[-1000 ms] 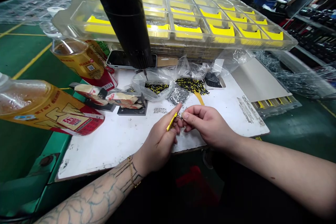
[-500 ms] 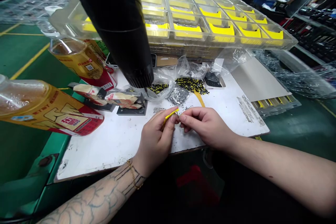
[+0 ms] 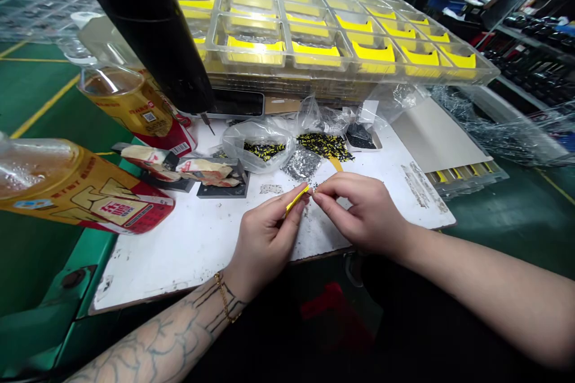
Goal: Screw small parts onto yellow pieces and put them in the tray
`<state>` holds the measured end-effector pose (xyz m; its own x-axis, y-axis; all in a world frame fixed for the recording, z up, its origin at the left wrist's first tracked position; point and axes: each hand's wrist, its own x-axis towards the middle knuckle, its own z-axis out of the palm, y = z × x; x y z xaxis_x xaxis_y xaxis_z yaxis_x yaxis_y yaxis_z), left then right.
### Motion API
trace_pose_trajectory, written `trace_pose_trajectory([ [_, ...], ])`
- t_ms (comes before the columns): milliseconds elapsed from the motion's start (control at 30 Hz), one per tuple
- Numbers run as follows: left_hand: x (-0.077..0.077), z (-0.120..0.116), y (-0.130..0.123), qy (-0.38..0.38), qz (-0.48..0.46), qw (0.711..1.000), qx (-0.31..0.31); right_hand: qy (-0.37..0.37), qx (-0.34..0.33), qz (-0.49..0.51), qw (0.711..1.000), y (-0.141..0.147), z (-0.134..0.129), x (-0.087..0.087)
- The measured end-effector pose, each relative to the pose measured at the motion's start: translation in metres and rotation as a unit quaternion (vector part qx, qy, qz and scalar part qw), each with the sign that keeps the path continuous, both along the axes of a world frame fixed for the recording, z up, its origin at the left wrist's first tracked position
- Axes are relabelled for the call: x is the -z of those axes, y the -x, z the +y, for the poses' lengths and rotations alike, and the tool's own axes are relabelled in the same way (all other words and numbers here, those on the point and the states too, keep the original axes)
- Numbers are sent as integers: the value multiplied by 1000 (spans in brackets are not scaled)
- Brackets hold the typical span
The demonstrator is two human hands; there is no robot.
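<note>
Left hand [image 3: 265,245]: curled nearly shut, thumb and fingertips pinching a yellow strip [image 3: 296,200], tilted up toward the other hand
Right hand [image 3: 363,215]: thumb and forefinger almost closed, just beside the strip's end; any hold on something tiny too small to tell
Between the hands: fine black specks [image 3: 314,185] scattered on a white work board [image 3: 179,251]
Remaining: a loose heap of black-and-yellow pieces [image 3: 324,146] on the board, more in an open plastic bag [image 3: 256,140], a silvery packet [image 3: 302,163] beside them
Already filled: a stack of clear trays [image 3: 449,75], yellow pieces in every visible compartment
Edges: near board edge just below the wrists, green bench [image 3: 36,287] beyond the left side
Open room: bare board left of the left hand and right of the right hand; little above the heap, with the trays overhanging and a black hanging tool [image 3: 148,24] at upper left
</note>
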<state>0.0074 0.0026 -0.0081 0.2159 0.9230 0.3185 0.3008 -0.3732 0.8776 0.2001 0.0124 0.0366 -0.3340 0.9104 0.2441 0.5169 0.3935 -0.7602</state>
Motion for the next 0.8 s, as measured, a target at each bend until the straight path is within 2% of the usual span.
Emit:
trace_pose_trajectory([
  [33, 0, 0, 0, -7, -1, 1000, -1, 89, 11, 61, 994, 1, 0, 1],
  [100, 1, 0, 0, -18, -2, 1000, 2, 267, 20, 183, 946, 3, 0, 3],
  [133, 2, 0, 0, -21, -3, 1000, 4, 315, 20, 214, 925, 4, 0, 3],
  [167, 2, 0, 0, -23, -3, 1000, 6, 317, 23, 216, 923, 4, 0, 3],
  [200, 2, 0, 0, -23, -2, 1000, 8, 275, 25, 191, 942, 4, 0, 2],
  [267, 2, 0, 0, -20, 0, 1000, 11, 131, 27, 102, 986, 4, 0, 0],
  [300, 2, 0, 0, -20, 1, 1000, 11, 81, 27, 71, 994, 4, 0, -1],
  [333, 2, 0, 0, -19, 3, 1000, 10, 75, 28, 67, 995, 4, 1, -1],
  [367, 1, 0, 0, -17, 6, 1000, 10, 115, 31, 93, 988, 4, 1, 0],
  [400, 1, 0, 1, -15, 8, 1000, 9, 189, 34, 141, 971, 4, 2, 1],
  [467, 1, 0, 1, -11, 11, 1000, 8, 326, 31, 242, 913, 5, 3, 5],
  [500, 0, 0, 1, -7, 9, 1000, 6, 351, 26, 266, 897, 6, 4, 6],
  [533, 0, 0, 1, -1, 5, 1000, 4, 342, 24, 267, 901, 6, 4, 7],
  [600, 0, 1, 1, 20, -6, 1000, -1, 270, 31, 222, 936, 7, 4, 6],
  [667, 1, 0, 0, 43, -19, 999, -6, 220, 31, 185, 957, 7, 2, 4],
  [800, 3, -1, -2, 72, -62, 995, -14, 237, -4, 197, 951, 8, -2, 1],
])
